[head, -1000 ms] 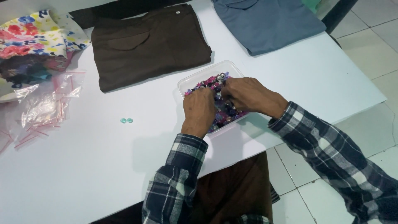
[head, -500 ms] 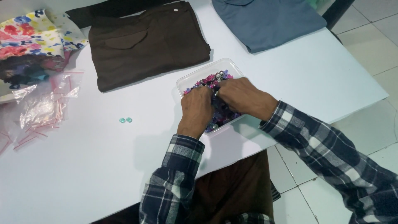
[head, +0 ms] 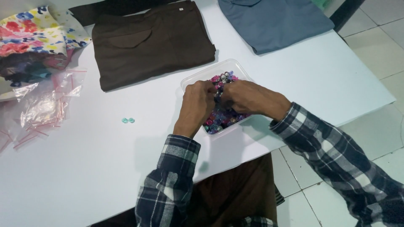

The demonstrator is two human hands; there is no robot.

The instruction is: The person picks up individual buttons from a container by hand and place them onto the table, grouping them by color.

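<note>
Beads (head: 219, 120), pink, purple and blue, are heaped in a clear rectangular tub (head: 189, 82) that sits on the white table (head: 84, 168), near its front edge and right of the middle. Both hands are held over the tub: the left hand (head: 198, 103) and the right hand (head: 248, 97) are brought together above the heap, fingertips meeting over its middle, and a small dark piece seems to be pinched between them, though which hand grips it cannot be told. The step in hand is judged to be sorting or picking through the heap, with one piece being worked between the fingertips. A fine pinch and a steady lift would be called for by the next move, so that neighbouring pieces are not dragged over the low rim. The tub's long axis is set on a slant, from the near left corner up to the far right one, and its open side is turned upward; the loose pieces themselves point every way. Two small teal beads (head: 128, 120) are seen lying just beside each other on the bare table, well to the left of the tub. Further off, brown trousers (head: 151, 42), a blue garment (head: 273, 21), floral cloth (head: 38, 33) and clear bags (head: 42, 107) are laid out.
</note>
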